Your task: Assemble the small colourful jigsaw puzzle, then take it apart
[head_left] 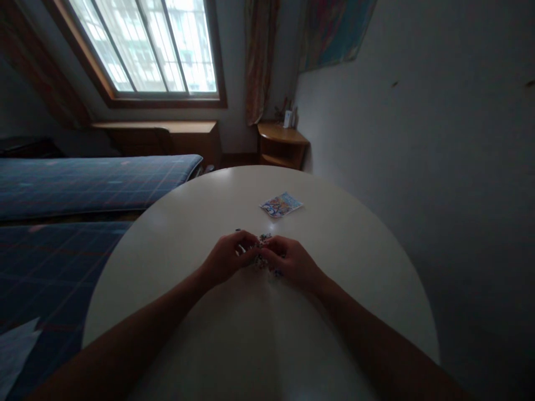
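Note:
Both of my hands rest together near the middle of a round white table [343, 289]. My left hand [228, 257] and my right hand [290, 262] are curled, fingertips meeting over a small heap of colourful little pieces [263, 239]. The pieces are mostly hidden by my fingers and too small and dark to name. A small colourful printed card or packet [281, 204] lies flat on the table just beyond my hands, to the right.
A bed with a blue checked cover [83, 181] runs along the left. A wooden corner shelf [282, 145] with small items stands behind the table. A barred window [150, 44] and a grey wall [418, 139] close the room.

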Tool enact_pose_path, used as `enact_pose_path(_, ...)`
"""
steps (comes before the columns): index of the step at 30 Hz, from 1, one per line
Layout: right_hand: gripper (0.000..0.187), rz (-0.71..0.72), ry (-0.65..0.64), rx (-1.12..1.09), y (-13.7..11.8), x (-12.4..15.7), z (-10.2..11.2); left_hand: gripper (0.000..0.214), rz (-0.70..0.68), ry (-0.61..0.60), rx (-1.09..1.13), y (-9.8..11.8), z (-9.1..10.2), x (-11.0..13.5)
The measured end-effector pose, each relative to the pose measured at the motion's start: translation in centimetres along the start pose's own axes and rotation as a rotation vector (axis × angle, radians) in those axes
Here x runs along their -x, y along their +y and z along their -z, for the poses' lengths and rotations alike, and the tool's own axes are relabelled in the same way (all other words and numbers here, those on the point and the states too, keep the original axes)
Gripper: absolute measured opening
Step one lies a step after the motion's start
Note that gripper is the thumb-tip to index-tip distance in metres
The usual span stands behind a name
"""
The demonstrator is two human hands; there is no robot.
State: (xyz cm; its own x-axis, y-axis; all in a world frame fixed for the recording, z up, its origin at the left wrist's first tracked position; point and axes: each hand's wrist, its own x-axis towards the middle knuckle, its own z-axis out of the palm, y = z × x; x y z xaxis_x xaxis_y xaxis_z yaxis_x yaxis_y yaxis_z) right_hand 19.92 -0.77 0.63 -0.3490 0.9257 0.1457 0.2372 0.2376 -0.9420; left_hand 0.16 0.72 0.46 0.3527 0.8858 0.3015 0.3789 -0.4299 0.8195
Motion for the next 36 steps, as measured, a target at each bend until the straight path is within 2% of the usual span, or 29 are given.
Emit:
enact_pose_path(6,0.033,-0.058,0.042,-0.26,0.4,-0.3,0.0,0.025,0.007,0.105,0.052,-0.3,-0.3,-0.1)
enact_pose_path(11,0.037,-0.085,0.099,-0.406,0.9,-0.6,0.4,0.036,0.144,0.196,-0.03,-0.9,0.4,-0.3)
enact_pose_path(14,0.035,-0.064,0.127,-0.428,1.0,-0.5,0.5,0.046,0.286,0.129,0.071,-0.7,0.6,-0.3)
enact_pose_path(18,0.031,-0.005,0.109,-0.412,0.3,-0.3,0.6,0.051,0.478,-0.003,0.43,0.2,0.2,-0.2)
enact_pose_path(22,0.031,0.02,0.107,-0.393,-0.4,-0.1,0.4,0.061,0.437,0.074,0.745,0.5,-0.4,-0.1)
enact_pose_path(25,0.033,-0.021,0.182,-0.398,-0.2,-0.2,0.2,0.063,0.401,0.131,0.872,0.3,-0.7,-0.1)
enact_pose_path(29,0.036,-0.139,0.26,-0.429,0.3,-0.5,-0.1,0.049,0.334,0.133,0.821,0.5,-1.0,0.1)
enact_pose_path(36,0.044,-0.319,0.206,-0.678,0.2,-0.6,-0.9,0.047,0.255,0.189,0.64,0.9,-1.2,0.0)
